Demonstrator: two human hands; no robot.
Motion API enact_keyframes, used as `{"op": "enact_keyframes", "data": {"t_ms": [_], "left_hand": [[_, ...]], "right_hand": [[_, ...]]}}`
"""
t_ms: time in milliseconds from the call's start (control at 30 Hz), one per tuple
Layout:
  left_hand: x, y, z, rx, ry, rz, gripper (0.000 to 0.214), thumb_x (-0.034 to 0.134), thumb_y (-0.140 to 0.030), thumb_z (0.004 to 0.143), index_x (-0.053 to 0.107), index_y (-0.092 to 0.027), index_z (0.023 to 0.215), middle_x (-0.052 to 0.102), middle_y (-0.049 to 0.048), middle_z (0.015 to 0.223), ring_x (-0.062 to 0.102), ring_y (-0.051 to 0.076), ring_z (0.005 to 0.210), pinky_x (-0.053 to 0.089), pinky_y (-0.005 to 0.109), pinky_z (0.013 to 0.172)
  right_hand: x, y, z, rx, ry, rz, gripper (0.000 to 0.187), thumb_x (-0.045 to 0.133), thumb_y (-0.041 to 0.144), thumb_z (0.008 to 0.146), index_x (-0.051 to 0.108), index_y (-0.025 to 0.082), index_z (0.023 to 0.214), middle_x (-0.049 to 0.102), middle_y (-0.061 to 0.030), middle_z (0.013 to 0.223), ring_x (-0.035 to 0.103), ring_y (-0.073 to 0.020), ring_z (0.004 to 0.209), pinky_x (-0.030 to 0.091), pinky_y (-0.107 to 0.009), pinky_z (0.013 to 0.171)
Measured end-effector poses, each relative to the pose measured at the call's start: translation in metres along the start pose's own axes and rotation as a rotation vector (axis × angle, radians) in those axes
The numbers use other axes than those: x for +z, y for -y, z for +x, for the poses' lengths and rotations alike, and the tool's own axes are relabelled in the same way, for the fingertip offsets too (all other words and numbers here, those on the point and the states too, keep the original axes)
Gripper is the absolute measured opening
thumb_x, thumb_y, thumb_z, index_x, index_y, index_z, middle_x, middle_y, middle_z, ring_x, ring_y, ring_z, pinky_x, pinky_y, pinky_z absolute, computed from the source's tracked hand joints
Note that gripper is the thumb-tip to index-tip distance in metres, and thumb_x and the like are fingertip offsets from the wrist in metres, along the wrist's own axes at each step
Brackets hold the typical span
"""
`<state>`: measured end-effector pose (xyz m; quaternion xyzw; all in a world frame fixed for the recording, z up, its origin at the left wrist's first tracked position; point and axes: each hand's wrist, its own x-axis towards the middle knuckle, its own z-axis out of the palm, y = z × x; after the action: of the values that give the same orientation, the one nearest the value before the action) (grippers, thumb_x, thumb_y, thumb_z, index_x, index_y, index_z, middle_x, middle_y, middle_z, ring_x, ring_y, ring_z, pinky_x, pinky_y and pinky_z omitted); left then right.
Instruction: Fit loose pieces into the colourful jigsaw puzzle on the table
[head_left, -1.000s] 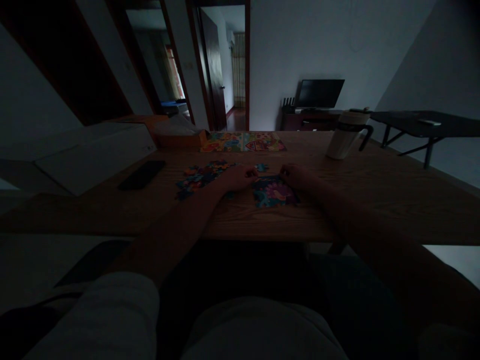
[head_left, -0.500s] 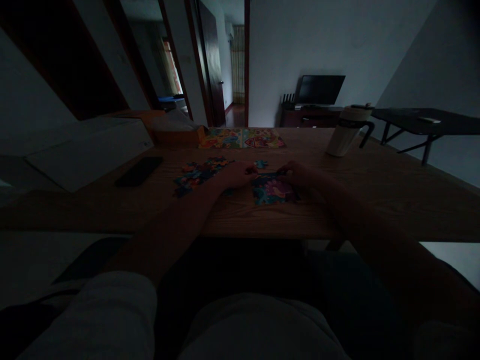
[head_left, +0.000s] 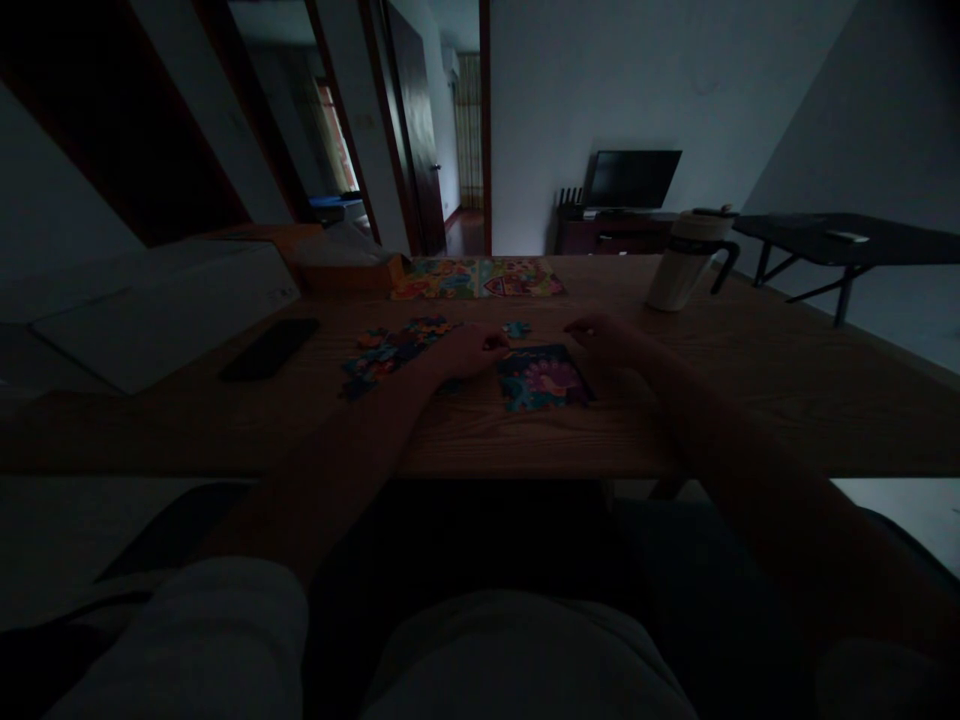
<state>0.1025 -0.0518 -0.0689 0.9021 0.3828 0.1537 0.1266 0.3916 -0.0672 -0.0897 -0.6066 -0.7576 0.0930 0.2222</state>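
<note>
The scene is very dark. A small assembled patch of colourful jigsaw (head_left: pixel 541 378) lies on the wooden table (head_left: pixel 750 400) in front of me. My left hand (head_left: pixel 469 350) rests at its left edge with fingers curled in. My right hand (head_left: pixel 600 335) sits just beyond its upper right corner, fingers pinched together. What either hand holds is too dark to make out. A heap of loose puzzle pieces (head_left: pixel 390 350) lies left of my left hand. One single piece (head_left: pixel 516 328) lies between my hands, farther back.
A colourful reference picture (head_left: pixel 480 278) lies flat at the table's far side. A black phone (head_left: pixel 270 348) and a white box (head_left: pixel 165 310) are at the left, an orange box (head_left: pixel 345 268) behind them. A white lidded mug (head_left: pixel 682 262) stands at the far right.
My right hand has drawn back off the assembled patch to its upper right corner. My left hand has barely moved. The view has shifted slightly.
</note>
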Motion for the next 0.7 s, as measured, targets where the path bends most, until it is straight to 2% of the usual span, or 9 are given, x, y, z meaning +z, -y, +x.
{"op": "enact_keyframes", "data": {"t_ms": [267,367,467,600,700], "left_hand": [[-0.009,0.003,-0.003,-0.039,0.058,0.104,0.028,0.058,-0.035,0.09,0.075,-0.021,0.108,0.075,0.0068,0.107,0.068,0.023,0.094,0.049,0.03,0.083],[-0.016,0.005,-0.005,-0.04,0.154,0.107,0.032,0.068,-0.037,0.082,0.075,-0.022,0.109,0.075,0.0069,0.107,0.068,0.024,0.094,0.049,0.03,0.081],[-0.022,0.004,-0.009,-0.042,0.226,0.061,0.044,0.079,-0.043,0.071,0.075,-0.025,0.111,0.075,0.0052,0.109,0.068,0.025,0.097,0.048,0.029,0.083],[-0.022,-0.004,-0.014,-0.044,0.247,0.012,0.062,0.087,-0.051,0.058,0.074,-0.029,0.115,0.071,0.0043,0.122,0.065,0.027,0.11,0.047,0.03,0.091],[-0.02,-0.01,-0.016,-0.046,0.25,0.019,0.062,0.086,-0.054,0.058,0.075,-0.03,0.114,0.071,0.005,0.123,0.064,0.028,0.112,0.047,0.033,0.094]], "right_hand": [[-0.002,0.003,-0.001,0.028,0.077,-0.007,0.031,0.058,0.016,0.092,0.077,0.022,0.115,0.073,-0.0082,0.123,0.069,-0.0279,0.111,0.05,-0.039,0.101],[-0.001,0.002,-0.001,0.035,0.08,-0.02,0.031,0.057,0.016,0.092,0.077,0.02,0.116,0.073,-0.0097,0.123,0.069,-0.028,0.11,0.051,-0.039,0.099],[-0.001,0.002,-0.002,0.049,0.054,-0.038,0.031,0.056,0.019,0.093,0.076,0.019,0.117,0.074,-0.01,0.121,0.07,-0.0275,0.107,0.052,-0.038,0.097],[-0.004,0.001,-0.002,0.058,0.029,-0.019,0.031,0.056,0.023,0.094,0.075,0.018,0.118,0.074,-0.0123,0.12,0.07,-0.0274,0.104,0.053,-0.038,0.094],[-0.006,-0.001,-0.002,0.044,0.027,0.001,0.031,0.056,0.025,0.095,0.075,0.018,0.118,0.073,-0.0133,0.12,0.07,-0.0278,0.104,0.053,-0.039,0.094]]}}
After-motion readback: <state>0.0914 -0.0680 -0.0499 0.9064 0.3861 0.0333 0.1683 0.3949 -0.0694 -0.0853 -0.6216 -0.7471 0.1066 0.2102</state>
